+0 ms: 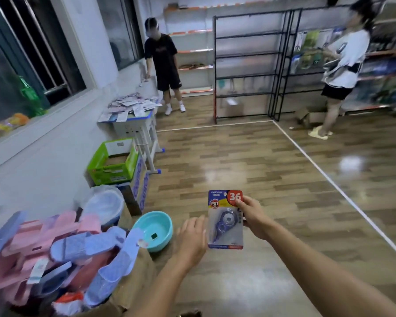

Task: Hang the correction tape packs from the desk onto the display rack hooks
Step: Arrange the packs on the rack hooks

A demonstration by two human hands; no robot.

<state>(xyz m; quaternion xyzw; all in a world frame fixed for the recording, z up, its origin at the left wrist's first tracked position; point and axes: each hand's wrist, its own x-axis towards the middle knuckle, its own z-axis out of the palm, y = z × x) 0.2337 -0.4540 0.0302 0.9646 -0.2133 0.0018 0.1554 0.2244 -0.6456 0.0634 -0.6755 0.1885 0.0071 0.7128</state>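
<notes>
Here the carrying step looks to be in hand: 1 correction tape pack [225,219] is held up in mid-air over the wooden floor [272,179], well apart from both the desk [133,116] it would have come from and the display rack [249,65] it is meant for. The right hand [253,217] grips the pack by its right edge, thumb on the printed front near the red "36" and the other fingers curled behind the card. The left hand [191,239] holds nothing; its fingers are loosely extended and slightly apart, their tips just beside the pack's left edge, though I cannot tell whether they touch it. The desk stands by the window wall with many more packs [133,104] heaped on it, so most of the task seems left. The rack is across the room, its black frame mostly bare; its hooks are too blurred to make out. The next move, I judge, calls for walking to the rack, finding the hang hole at the card's top and lining it up with a hook end. 2 other people [164,65] stand near the rack, so the path may need care.
</notes>
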